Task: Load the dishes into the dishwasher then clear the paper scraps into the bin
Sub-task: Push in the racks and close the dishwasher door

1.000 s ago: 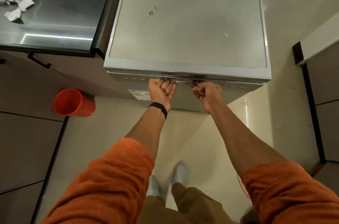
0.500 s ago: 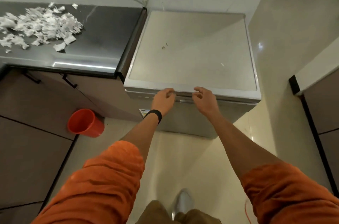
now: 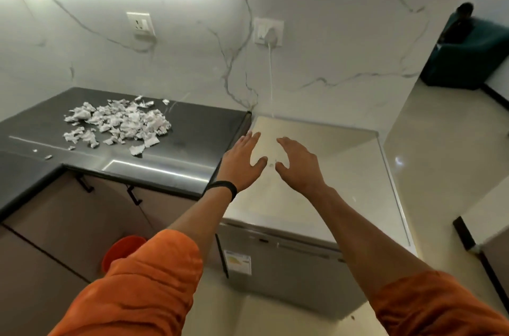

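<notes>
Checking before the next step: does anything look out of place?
Torn paper scraps lie scattered across the dark countertop, with a few stray bits nearer its front left edge. Nothing else stands out.

Home kitchen: dark bench (image 3: 192, 126) over cabinets (image 3: 68, 225), marble-look wall with sockets (image 3: 140, 24), freestanding dishwasher (image 3: 316, 198), tiled floor (image 3: 440, 143).

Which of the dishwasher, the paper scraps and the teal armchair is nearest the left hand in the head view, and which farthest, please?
1. Dishwasher: its top is just beneath the left hand.
2. Paper scraps: on the dark counter, to the left.
3. Teal armchair: far right, in the next room.
</notes>
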